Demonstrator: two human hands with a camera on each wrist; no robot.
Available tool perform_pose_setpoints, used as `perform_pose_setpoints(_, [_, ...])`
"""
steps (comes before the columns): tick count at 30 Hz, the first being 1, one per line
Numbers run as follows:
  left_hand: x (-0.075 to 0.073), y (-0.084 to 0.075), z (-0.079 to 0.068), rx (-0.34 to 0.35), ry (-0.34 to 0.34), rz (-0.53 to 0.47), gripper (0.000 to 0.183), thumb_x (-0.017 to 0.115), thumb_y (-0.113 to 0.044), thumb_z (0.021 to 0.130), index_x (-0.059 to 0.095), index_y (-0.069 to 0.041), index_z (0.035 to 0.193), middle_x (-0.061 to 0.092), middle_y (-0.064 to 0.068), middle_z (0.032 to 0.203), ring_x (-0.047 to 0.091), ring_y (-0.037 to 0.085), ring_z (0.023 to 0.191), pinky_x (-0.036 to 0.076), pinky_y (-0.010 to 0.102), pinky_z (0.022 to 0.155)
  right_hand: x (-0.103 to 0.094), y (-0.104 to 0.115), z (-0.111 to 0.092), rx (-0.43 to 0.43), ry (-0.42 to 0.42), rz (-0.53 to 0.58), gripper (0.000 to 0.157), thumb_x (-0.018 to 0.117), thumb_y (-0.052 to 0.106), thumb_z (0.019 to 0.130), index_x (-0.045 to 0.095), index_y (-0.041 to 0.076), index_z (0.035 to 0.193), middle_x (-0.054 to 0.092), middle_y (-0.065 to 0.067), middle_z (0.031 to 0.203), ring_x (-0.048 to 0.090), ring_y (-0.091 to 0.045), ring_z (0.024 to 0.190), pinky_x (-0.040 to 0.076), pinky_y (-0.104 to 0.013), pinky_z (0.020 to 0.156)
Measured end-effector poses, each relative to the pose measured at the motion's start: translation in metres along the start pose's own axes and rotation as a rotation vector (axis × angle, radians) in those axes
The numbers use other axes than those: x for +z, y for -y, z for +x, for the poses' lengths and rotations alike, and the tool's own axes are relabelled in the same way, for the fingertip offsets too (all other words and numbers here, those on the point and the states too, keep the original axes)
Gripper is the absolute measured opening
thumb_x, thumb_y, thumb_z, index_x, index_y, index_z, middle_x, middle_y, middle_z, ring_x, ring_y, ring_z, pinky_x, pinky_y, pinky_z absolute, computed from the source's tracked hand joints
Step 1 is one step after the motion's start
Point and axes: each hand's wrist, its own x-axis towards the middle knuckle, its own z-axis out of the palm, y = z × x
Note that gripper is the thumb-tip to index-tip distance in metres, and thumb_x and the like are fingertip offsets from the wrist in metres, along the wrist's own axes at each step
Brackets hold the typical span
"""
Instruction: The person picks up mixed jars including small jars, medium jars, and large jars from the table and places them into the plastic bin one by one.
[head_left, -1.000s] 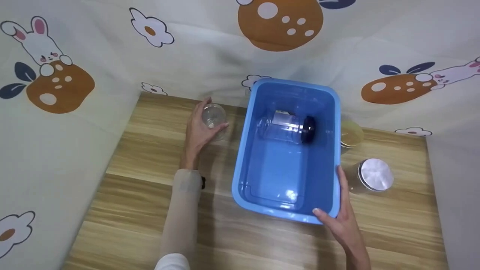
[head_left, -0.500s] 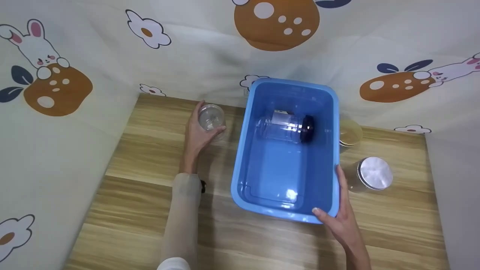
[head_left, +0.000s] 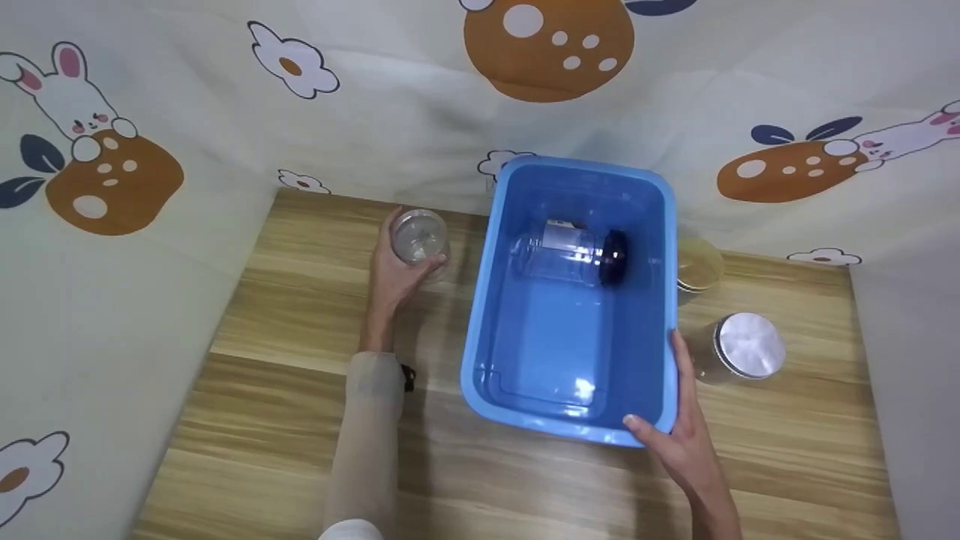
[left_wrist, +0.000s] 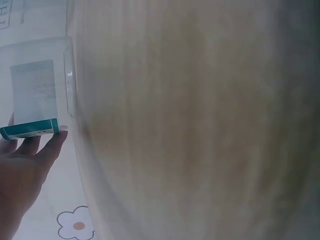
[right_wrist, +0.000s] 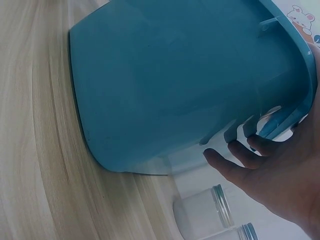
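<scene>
Tabletop (head_left: 262, 405) carries the blue tub (head_left: 559, 345), right grip (head_left: 686, 442) pinching its rim at 5 o'clock; a one-cornered pull could skew it into the silver-lidded jar (head_left: 750, 345) past 3 o'clock. Dark-lidded jar (head_left: 562, 255) lies sideways inside, toward 12, likely to roll if the tub tilts. Clear jar (head_left: 420, 236) at the tub's 10 o'clock, left grip (head_left: 394, 274) curled round it; smooth walls could slip.

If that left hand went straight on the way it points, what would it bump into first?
Probably the patterned backdrop: in the head view, the left hand, gripping a clear jar, points towards it. How much gap remains is hard to judge.
</scene>
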Motion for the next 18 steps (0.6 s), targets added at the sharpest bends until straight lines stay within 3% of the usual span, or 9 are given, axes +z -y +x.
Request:
perform_pose_setpoints(4, [-0.0006,0.001,-0.0017,-0.026,0.018,-0.022,0.106,0.094,-0.016,0.064,0.035,-0.01,0.152,0.049,0.01,0.146,0.046,0.026,0.133,0.035,0.041,0.112,0.0004,-0.0007,0.0003,-0.023,0.001,-0.013,0.109,0.072,-0.008,0.072,0.01,0.011,0.16,0.01,-0.013,0.165,0.021,-0.018,0.146,0.025,-0.022,0.111])
perform_pose_setpoints(7, [-0.0004,0.0016,-0.0034,-0.043,0.024,-0.019,0.107,0.093,-0.015,0.065,0.034,-0.013,0.153,0.047,0.009,0.147,0.046,0.024,0.133,0.036,0.041,0.112,0.0002,0.0002,0.0003,0.009,0.0,-0.013,0.11,0.072,-0.009,0.072,0.01,0.012,0.16,0.01,-0.011,0.166,0.021,-0.018,0.146,0.025,-0.024,0.111])
perform_pose_setpoints(11, [-0.0001,0.0009,-0.0038,-0.041,0.008,-0.018,0.106,0.093,-0.018,0.066,0.033,-0.014,0.154,0.047,0.009,0.148,0.045,0.025,0.134,0.035,0.042,0.112,0.0,0.0013,0.0006,0.044,0.003,0.003,0.111,0.071,-0.009,0.073,0.009,0.015,0.161,0.01,-0.008,0.166,0.023,-0.018,0.145,0.027,-0.025,0.11])
perform_pose_setpoints(18, [0.001,-0.0029,-0.0007,-0.035,-0.025,-0.021,0.105,0.094,-0.019,0.064,0.037,-0.016,0.152,0.049,0.008,0.146,0.047,0.025,0.131,0.038,0.042,0.109,0.0006,0.0011,0.0012,0.004,0.001,0.022,0.11,0.072,-0.009,0.073,0.011,0.013,0.161,0.011,-0.01,0.166,0.021,-0.018,0.145,0.024,-0.02,0.111])
